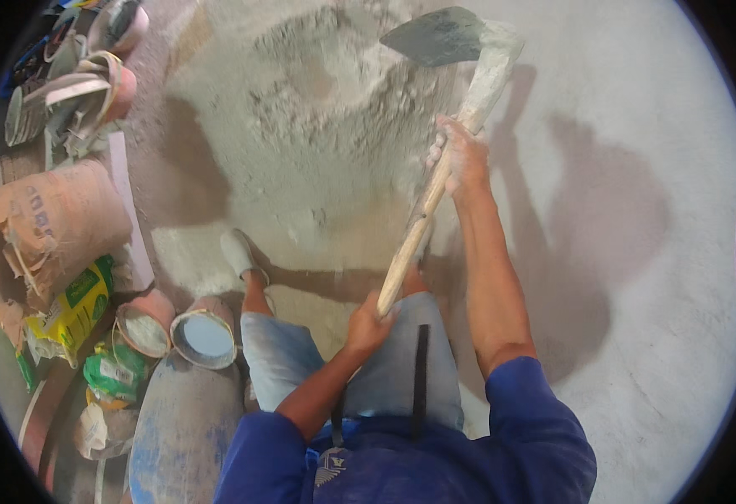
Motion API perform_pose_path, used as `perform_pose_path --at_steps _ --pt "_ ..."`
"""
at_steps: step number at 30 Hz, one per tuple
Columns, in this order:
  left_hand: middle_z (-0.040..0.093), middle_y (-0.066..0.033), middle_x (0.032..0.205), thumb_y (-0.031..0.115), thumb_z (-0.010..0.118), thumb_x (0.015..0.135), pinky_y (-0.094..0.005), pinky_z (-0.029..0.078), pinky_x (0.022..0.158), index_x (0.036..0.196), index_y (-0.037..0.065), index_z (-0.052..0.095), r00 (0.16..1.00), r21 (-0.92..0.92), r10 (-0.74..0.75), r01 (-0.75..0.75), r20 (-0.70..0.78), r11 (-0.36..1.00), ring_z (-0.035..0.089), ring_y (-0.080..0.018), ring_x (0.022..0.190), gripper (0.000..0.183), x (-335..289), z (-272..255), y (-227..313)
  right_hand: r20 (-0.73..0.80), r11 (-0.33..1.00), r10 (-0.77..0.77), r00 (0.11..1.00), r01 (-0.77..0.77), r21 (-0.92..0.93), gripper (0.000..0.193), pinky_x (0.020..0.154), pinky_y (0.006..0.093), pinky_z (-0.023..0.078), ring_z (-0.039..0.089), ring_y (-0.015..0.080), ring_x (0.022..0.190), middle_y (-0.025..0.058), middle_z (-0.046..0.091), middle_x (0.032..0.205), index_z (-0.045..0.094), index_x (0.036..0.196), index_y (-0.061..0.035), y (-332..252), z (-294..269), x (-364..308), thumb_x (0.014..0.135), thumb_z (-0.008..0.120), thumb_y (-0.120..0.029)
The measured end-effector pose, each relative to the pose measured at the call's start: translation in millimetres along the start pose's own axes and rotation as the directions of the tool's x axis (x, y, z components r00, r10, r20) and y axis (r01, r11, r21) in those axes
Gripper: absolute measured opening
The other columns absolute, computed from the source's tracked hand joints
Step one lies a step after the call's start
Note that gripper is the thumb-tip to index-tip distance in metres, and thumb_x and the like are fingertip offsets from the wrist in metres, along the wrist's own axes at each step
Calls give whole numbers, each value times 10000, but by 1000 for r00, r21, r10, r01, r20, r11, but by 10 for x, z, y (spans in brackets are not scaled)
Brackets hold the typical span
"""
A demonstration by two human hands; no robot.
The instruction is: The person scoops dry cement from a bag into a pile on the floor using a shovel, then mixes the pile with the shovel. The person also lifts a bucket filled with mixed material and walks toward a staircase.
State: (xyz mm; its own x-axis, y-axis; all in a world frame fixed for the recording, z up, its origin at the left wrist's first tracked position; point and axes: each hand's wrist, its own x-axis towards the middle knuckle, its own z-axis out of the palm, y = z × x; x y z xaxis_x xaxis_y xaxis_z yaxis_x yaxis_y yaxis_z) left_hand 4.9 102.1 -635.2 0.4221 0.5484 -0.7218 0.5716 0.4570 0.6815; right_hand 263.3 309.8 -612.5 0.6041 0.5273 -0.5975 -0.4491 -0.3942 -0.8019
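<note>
A long-handled hoe [421, 220] slants up and to the right in front of me, its wooden handle held in both hands. My left hand [369, 326] is closed round the lower end of the handle, close to my lap. Higher up, just below the dusty head, my right hand [463, 154] wraps the shaft, its fingers coated in grey powder. The wide metal blade [437, 37] points left, raised above the floor. Below and left of the blade lies a pile of grey mortar-like powder [326, 84] with a hollow in its middle.
To the left stand a torn brown paper sack [61, 206], a yellow-green bag [74, 307], a bucket of pale liquid [206, 338], another bucket [144, 323] and a blue-stained drum [185, 428]. Stacked dirty buckets [116, 88] sit at the far left. My foot [235, 252] is near the pile.
</note>
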Motion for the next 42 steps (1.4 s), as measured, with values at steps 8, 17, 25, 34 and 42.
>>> perform_pose_path --at_steps 8,17,25,34,42 --pt "636 -181 747 217 751 814 -375 502 648 994 8 635 951 -84 -271 261 -146 962 642 -262 692 299 670 183 -1159 -82 946 320 944 -323 -34 236 397 326 442 512 160 468 40 506 640 528 992 -34 2293 7 557 844 690 -121" --pt "652 -190 795 211 751 804 -379 509 646 1005 6 613 856 -95 -510 502 -89 859 645 -241 694 319 -27 597 -2091 -115 798 594 796 -601 -40 271 375 331 441 507 167 434 48 507 604 484 986 -54 3524 -396 112 838 698 -132" --pt "671 -191 843 277 760 818 -400 516 677 1054 17 618 924 164 -383 379 -7 911 669 -301 746 379 -28 731 -1811 -196 911 404 893 -375 170 260 345 311 429 518 161 419 59 551 660 521 926 -38 2811 -1069 -196 827 728 -158" --pt "606 -50 714 272 765 813 -317 466 569 947 2 633 899 -29 -405 415 167 909 545 -113 634 329 1011 571 -1290 -163 920 379 911 -390 -41 263 364 319 457 547 171 472 75 546 687 473 925 -14 2551 -918 1349 835 705 -99" --pt "651 -98 744 243 693 846 -345 517 639 1007 29 651 691 138 -718 705 89 696 627 -138 687 271 -515 848 -1874 -171 799 584 793 -600 -53 218 354 302 439 525 161 448 53 527 630 514 929 -47 3416 -841 -263 831 704 -92"
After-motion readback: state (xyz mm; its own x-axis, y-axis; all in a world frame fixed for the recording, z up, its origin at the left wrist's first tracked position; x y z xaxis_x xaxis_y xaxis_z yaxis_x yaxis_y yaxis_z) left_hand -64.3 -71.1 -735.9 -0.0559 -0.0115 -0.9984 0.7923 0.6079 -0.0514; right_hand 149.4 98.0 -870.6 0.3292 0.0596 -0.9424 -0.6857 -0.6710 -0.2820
